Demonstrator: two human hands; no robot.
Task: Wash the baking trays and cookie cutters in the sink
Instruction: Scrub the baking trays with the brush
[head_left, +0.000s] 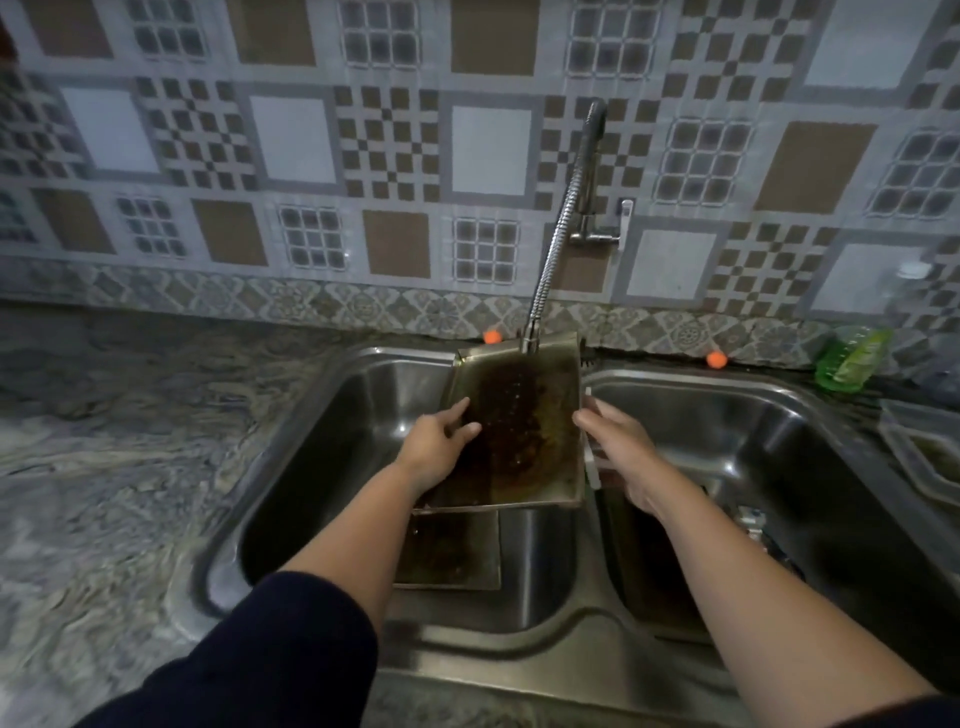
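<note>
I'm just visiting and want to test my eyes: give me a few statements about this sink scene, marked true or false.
1. Both hands hold one baking tray under the faucet. True: left hand, right hand.
2. The held tray is spotless. False: its inside is covered in dark brown residue.
3. A second tray lies in the left basin. True.
4. The green bottle stands left of the sink. False: it is on the right.

Dark-brown stained baking tray (519, 431), silver steel sink (322, 415), grey-brown checkered wall tiles (384, 140), green bottle (849, 364), marbled grey counter (114, 441)
</note>
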